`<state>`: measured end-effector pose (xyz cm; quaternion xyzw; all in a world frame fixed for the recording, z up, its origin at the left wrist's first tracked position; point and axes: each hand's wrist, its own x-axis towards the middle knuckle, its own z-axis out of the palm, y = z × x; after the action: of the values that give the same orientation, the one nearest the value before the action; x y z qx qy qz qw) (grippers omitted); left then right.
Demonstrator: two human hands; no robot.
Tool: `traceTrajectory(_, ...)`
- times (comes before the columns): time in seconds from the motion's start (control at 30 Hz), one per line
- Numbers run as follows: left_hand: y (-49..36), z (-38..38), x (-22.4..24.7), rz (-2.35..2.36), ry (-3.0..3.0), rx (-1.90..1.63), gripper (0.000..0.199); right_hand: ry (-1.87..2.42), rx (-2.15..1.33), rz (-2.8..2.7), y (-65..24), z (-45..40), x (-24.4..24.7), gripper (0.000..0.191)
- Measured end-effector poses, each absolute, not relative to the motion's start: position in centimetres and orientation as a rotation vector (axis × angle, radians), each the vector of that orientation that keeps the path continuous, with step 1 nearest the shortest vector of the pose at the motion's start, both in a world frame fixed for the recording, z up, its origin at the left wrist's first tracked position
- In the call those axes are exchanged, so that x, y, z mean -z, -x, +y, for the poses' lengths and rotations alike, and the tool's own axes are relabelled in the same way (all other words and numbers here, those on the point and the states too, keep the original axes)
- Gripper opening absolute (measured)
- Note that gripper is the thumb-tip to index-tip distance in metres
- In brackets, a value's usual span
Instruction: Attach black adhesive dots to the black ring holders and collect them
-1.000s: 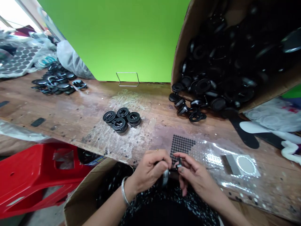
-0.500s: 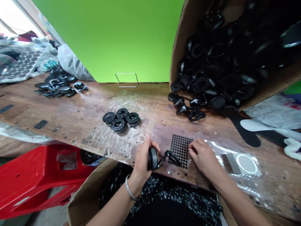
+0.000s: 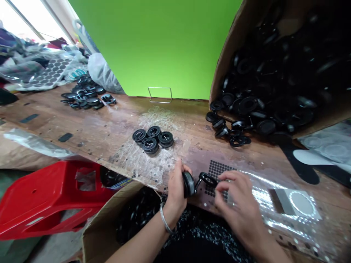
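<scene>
My left hand (image 3: pixel 177 186) is wrapped round the thick ridged disc of a black hinged part (image 3: pixel 188 183). The part's thinner ring sticks out to the right, over a sheet of small black dots (image 3: pixel 218 168). Beside that ring is my right hand (image 3: pixel 234 191), thumb and fingertips close together and slightly blurred; anything between them is too small to make out. Several round black parts (image 3: pixel 150 145) sit in a cluster on the table, left of the dot sheet and beyond my left hand.
A tipped carton (image 3: pixel 229 47) spills black parts at the right. Flat black discs (image 3: pixel 87 100) lie at the far left. A green panel (image 3: pixel 164 44) stands behind. Nearby are a grey block (image 3: pixel 300 202), a red stool (image 3: pixel 52 190) and an open box (image 3: pixel 101 215) below the table edge.
The camera view has shifted, moving the scene mostly rightward in frame. My right hand has come off the dot sheet and moved closer to the ring of the held part.
</scene>
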<state>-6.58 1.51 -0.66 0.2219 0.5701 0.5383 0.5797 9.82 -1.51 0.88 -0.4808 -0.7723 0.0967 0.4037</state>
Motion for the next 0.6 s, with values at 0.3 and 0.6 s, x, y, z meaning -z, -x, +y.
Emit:
traceTrajectory(0.3,6.6,1.1,0.8,1.321,-0.498,-1.317,0.053,1.122,-0.308,-1.969,-5.3,-2.1,-0.2,0.017)
traceTrajectory(0.6,6.9,1.5,1.2,1.211,-0.305,-1.292,0.046,1.089,-0.066,-2.28,-6.8,-4.6,-0.2,0.04)
